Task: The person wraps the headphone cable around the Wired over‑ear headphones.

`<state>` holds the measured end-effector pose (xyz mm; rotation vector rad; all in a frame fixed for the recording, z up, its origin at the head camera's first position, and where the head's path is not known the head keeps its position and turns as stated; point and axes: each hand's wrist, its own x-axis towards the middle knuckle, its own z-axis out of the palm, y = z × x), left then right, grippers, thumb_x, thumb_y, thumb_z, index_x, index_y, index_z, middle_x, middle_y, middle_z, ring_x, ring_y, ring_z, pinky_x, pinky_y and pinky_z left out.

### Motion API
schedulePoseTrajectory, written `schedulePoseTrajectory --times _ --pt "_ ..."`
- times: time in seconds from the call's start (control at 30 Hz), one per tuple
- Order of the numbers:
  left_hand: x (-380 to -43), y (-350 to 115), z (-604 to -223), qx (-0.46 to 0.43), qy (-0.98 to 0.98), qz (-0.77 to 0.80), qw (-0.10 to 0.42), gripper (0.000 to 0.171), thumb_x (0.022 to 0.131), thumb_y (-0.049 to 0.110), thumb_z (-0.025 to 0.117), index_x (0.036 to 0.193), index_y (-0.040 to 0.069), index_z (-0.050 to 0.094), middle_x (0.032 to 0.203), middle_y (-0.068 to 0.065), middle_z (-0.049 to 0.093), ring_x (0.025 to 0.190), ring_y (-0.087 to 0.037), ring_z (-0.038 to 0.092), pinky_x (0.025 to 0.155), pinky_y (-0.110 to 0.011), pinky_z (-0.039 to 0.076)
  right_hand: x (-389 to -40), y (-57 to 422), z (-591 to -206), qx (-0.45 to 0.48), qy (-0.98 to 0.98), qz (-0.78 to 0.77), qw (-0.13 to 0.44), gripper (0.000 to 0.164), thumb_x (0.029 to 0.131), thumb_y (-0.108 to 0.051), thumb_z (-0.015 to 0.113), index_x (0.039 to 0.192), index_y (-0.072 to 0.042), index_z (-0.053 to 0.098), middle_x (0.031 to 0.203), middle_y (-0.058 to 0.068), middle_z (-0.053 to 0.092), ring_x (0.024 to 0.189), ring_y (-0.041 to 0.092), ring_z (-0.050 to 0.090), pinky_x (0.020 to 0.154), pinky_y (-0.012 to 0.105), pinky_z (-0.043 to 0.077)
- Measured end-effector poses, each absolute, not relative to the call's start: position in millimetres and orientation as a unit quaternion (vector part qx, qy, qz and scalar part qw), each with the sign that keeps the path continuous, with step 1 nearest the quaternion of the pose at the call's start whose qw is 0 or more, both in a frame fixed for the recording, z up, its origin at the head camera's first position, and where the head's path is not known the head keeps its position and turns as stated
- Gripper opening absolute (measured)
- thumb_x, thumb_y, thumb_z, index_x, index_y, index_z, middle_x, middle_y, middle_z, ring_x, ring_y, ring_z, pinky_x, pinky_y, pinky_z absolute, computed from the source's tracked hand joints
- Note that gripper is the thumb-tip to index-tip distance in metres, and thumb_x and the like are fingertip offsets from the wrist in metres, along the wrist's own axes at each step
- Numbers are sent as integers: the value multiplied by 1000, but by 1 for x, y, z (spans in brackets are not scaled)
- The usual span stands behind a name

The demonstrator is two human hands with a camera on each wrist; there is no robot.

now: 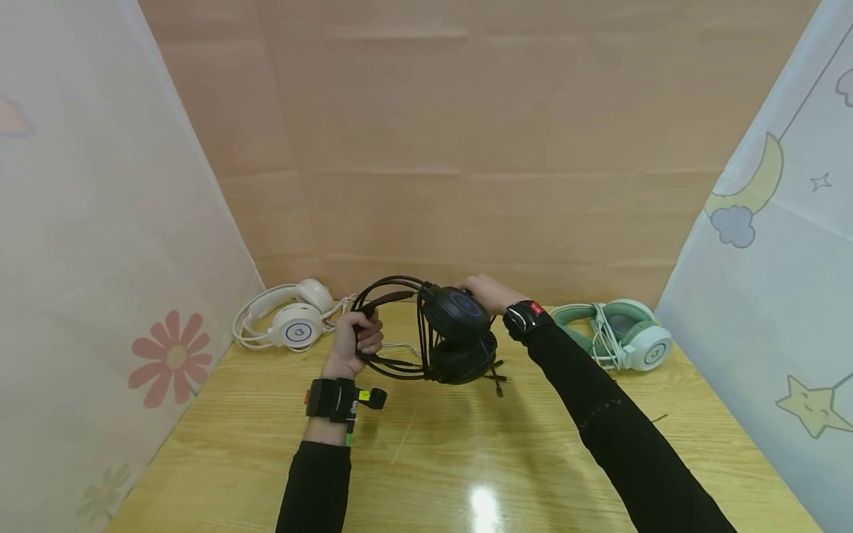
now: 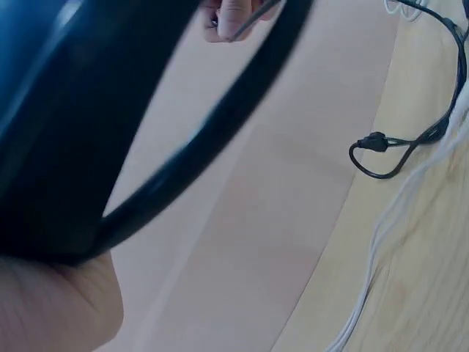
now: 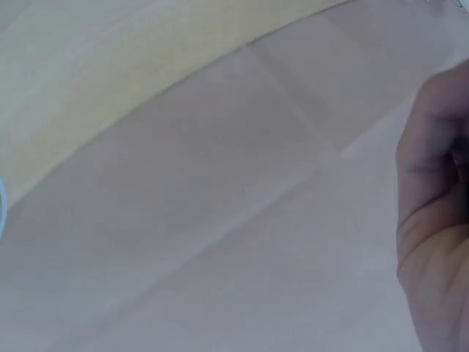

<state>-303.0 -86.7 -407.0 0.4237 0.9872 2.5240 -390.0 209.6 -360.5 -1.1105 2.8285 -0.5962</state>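
Gripping black headphones (image 1: pixel 456 312), left fingers (image 1: pixel 371 337) are curled.

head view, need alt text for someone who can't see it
Black over-ear headphones are held above a light wood table, the left hand gripping the headband end, the right hand at an earcup. White headphones lie to the left, mint-green-and-white headphones to the right.

In wrist views, black headphones (image 2: pixel 69 139) — right hand (image 3: pixel 436 220) too — cut off.
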Motion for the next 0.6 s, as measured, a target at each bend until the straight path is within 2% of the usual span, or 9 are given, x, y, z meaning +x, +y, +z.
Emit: schedulePoseTrajectory --times 0.1,0.3,0.43,0.6 --pt "-303 -84 -407 149 395 889 175 30 84 -1 27 82 12 54 58 3 11 49 -12 1 46 -22 9 -391 208 -354 -364 912 -187 25 11 98 -14 58 91 -13 66 80 -2 62 70 11 55 66 28 46" --pt "-302 -75 -408 184 499 840 104 18 78 -3 39 69 8 51 50 7 25 41 -9 13 43 -26 12 -385 199 -342 -372 915 -159 14 17 98 -23 59 83 -15 61 73 -2 55 63 11 48 61 26 40" --pt "-300 -70 -408 210 528 818 90 17 78 -2 41 67 7 49 49 6 25 39 -8 15 43 -30 11 -379 194 -336 -378 914 -148 15 17 98 -27 59 85 -16 63 74 -1 56 61 10 46 60 27 38" --pt "-300 -66 -409 195 550 809 72 15 80 -1 40 67 6 45 47 7 26 39 -7 16 42 -29 13 -377 192 -331 -400 907 -130 -20 15 96 -25 62 83 -18 62 74 -5 57 62 10 47 60 26 39"
